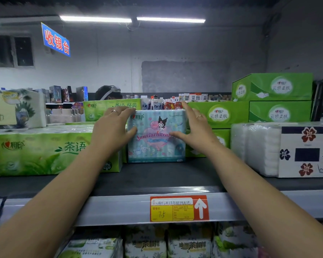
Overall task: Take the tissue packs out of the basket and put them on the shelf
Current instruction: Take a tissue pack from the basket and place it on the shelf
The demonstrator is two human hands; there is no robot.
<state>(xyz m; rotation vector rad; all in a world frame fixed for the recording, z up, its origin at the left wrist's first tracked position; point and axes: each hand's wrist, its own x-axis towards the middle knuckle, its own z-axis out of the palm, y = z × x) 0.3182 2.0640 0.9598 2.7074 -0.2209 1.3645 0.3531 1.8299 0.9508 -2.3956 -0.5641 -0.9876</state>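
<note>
Pastel-blue tissue pack (pixel 157 138) stands upright on the shelf (pixel 157 177), set far back, between green packs (pixel 45 153) on the left and green boxes (pixel 218 114) on the right. Left hand (pixel 114 127) and right hand (pixel 196 129) flank it: fingers nearly straight, pressing its sides, thumbs on the front. Judgement: seating step. Push evenly with both hands and square the pack to its neighbours. Basket not in view.

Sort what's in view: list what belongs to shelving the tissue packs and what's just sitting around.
Part of the job: blue cartoon tissue pack, pressed between left hand and right hand; shelf under it. Basket not in view.

Just there: green tissue pack on the left; green boxes on the right; white flower-label pack; price tag; blue hanging sign.
</note>
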